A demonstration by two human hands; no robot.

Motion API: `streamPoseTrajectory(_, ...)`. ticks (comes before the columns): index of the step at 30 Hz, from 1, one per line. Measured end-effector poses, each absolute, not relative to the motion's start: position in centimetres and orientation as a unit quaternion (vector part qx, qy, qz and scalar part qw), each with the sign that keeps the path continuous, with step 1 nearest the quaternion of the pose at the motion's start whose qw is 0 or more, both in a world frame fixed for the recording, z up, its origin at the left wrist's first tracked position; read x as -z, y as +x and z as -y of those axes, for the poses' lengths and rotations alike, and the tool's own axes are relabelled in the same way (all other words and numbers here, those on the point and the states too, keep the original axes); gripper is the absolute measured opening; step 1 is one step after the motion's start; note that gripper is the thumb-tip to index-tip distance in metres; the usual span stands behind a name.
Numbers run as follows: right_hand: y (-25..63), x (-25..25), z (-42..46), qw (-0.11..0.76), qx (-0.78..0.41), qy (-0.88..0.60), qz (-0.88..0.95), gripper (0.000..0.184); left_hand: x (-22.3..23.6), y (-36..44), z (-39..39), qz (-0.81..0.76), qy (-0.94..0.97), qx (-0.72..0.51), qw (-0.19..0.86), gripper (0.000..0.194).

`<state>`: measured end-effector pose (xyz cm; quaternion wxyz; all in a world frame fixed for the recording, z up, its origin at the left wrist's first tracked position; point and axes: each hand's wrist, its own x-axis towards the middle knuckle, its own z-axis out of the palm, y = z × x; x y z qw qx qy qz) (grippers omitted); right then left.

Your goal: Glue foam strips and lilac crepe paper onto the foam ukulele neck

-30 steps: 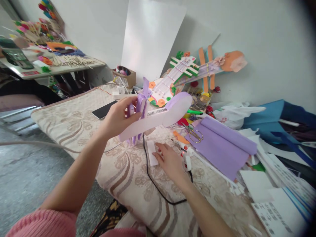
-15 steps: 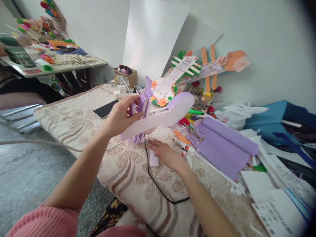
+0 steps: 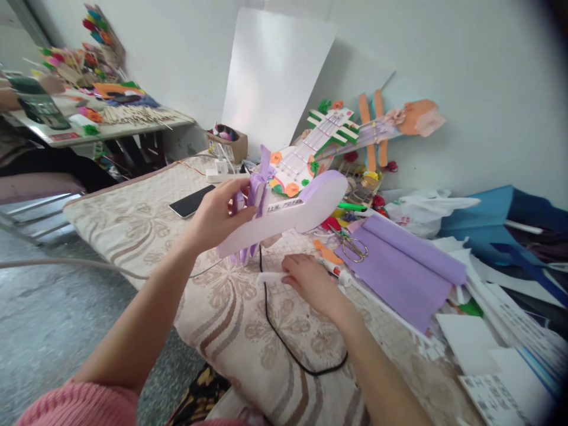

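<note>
My left hand (image 3: pixel 216 215) is closed on a white foam instrument-shaped cut-out (image 3: pixel 296 212) with a purple rim, held up above the patterned mat (image 3: pixel 133 219). Purple crepe strips (image 3: pixel 256 192) hang from the cut-out by my thumb. My right hand (image 3: pixel 309 280) rests low on the mat, fingers pinched on a small white foam strip (image 3: pixel 270 277) lifted off the surface. A black cable (image 3: pixel 284 340) runs under that hand. A glue gun (image 3: pixel 337 273) lies just right of it.
A purple crepe paper roll (image 3: pixel 399 266), scissors (image 3: pixel 352 245), a phone (image 3: pixel 191 201), a power strip (image 3: pixel 219 173), finished paper instruments (image 3: pixel 328 133) and a white board (image 3: pixel 279 77) against the wall. White papers (image 3: pixel 497 355) pile at right. A craft-covered table (image 3: pixel 102 115) stands far left.
My right hand slid left over the white strip, pinched it and lifted its end off the mat. My left hand kept the cut-out raised, almost still.
</note>
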<state>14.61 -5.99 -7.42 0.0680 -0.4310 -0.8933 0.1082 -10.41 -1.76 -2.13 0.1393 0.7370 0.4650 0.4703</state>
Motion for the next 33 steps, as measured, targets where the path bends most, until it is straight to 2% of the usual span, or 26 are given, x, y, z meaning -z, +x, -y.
streamPoseTrajectory(2, 14.7, 6.4, 6.9, 0.101, -0.104, -0.458, 0.877, 0.005, 2.1, -10.4, 1.8, -0.462, 0.738, -0.472, 0.138, 0.04)
streamPoseTrajectory(6, 14.1, 5.6, 8.3, 0.324, -0.087, -0.471, 0.816, 0.009, 2.1, -10.3, 1.9, -0.468, 0.734, -0.472, 0.138, 0.039)
streamPoseTrajectory(8, 13.5, 5.5, 8.4, 0.387, -0.071, -0.451, 0.801, 0.02, 2.0, -10.3, 1.9, -0.468, 0.735, -0.471, 0.137, 0.037)
streamPoseTrajectory(10, 13.0, 5.5, 8.2, 0.412, -0.061, -0.434, 0.799, 0.031, 1.9, -10.2, 1.9, -0.466, 0.736, -0.472, 0.138, 0.035)
streamPoseTrajectory(14, 12.1, 5.6, 7.4, 0.418, -0.06, -0.42, 0.803, 0.038, 1.9, -10.2, 1.8, -0.468, 0.735, -0.469, 0.142, 0.035)
streamPoseTrajectory(33, 9.5, 4.8, 6.6, 0.372, -0.026, -0.434, 0.82, 0.047, 2.1, -10.2, 1.7, -0.464, 0.738, -0.468, 0.144, 0.037)
